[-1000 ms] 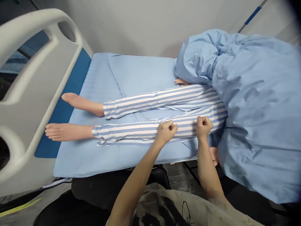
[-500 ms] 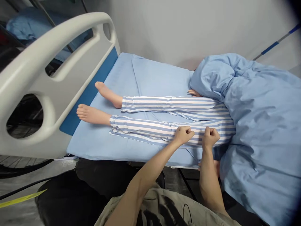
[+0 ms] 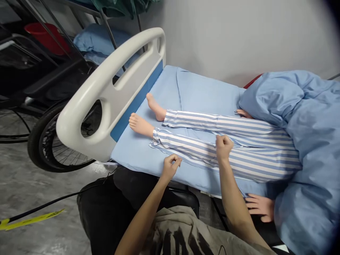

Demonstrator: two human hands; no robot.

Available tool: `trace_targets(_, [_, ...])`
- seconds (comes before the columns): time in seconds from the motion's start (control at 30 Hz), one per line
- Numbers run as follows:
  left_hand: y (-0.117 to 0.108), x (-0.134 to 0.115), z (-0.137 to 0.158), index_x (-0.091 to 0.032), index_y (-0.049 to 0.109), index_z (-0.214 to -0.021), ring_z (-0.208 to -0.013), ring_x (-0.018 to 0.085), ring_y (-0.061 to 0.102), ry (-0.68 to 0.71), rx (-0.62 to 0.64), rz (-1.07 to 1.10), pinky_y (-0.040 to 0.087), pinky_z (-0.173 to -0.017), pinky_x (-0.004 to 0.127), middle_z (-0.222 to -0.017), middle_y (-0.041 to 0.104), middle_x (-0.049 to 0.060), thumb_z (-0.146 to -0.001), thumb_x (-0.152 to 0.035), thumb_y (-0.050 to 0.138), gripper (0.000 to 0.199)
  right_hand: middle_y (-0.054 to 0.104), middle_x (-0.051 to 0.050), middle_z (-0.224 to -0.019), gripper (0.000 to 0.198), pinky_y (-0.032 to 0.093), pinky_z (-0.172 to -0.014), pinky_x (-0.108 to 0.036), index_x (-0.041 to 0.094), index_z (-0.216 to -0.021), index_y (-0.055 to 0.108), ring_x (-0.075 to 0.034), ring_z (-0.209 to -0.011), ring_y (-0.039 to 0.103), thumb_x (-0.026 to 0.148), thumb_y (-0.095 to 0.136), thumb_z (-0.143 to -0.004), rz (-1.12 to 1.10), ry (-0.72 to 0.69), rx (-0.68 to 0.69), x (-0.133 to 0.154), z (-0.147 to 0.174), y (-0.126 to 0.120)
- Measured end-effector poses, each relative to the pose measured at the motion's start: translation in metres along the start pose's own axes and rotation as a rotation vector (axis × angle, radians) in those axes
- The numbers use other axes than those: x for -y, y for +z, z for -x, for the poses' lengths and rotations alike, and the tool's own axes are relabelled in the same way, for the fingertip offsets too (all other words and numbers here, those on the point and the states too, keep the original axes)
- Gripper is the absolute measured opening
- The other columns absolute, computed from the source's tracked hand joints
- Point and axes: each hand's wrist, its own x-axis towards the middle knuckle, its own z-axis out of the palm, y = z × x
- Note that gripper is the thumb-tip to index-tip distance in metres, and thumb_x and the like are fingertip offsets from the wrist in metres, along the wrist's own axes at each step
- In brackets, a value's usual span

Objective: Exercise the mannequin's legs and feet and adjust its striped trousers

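Observation:
A life-size manikin's legs lie on the bed in blue-and-white striped trousers (image 3: 255, 164), bare feet (image 3: 141, 125) toward the footboard. My right hand (image 3: 223, 147), curled into a fist, is over the near leg around the knee; whether it touches the cloth I cannot tell. Beside the near shin, above the mattress edge, my left hand (image 3: 171, 167) has its fingers curled in with thumb and forefinger close together. Nothing shows in either hand. A blue quilt (image 3: 316, 131) covers the manikin's upper body. One manikin hand (image 3: 259, 207) sticks out from under it at the near side.
A pale footboard (image 3: 106, 92) closes the bed's left end. Beyond it stands a wheelchair with a large wheel (image 3: 61, 141), and a red bucket (image 3: 47, 38). A black seat or cushion (image 3: 106, 209) is beside my legs. A grey wall runs behind the blue sheet (image 3: 204, 90).
My view has turned left. Both hands have moved toward the foot of the bed, the left one off the trouser leg to the mattress edge. The near manikin hand now shows more fully.

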Motion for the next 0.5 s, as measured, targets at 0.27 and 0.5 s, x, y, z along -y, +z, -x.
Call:
trace_targets(0.27, [-0.025, -0.05, -0.082, -0.018, 0.045, -0.052, -0.055, 0.01, 0.047, 0.23, -0.17, 0.048, 0.039, -0.06, 0.026, -0.052, 0.049, -0.002, -0.079, -0.031, 0.064, 0.036, 0.027, 0.007, -0.052, 0.042, 0.026, -0.053, -0.025, 0.021, -0.054, 0.03, -0.007, -0.053, 0.027, 0.038, 0.06, -0.079, -0.186, 0.09, 0.393, 0.049, 0.035, 0.169])
trace_targets(0.5, [-0.04, -0.039, -0.136, -0.018, 0.042, -0.051, -0.049, 0.008, 0.036, 0.132, -0.229, -0.059, 0.031, -0.053, 0.024, -0.048, 0.041, -0.005, -0.076, -0.025, 0.062, 0.033, 0.03, 0.007, -0.052, 0.042, 0.028, -0.054, -0.025, 0.021, -0.055, 0.032, -0.008, -0.053, 0.029, 0.036, 0.063, -0.079, -0.197, 0.15, 0.386, 0.05, 0.027, 0.144])
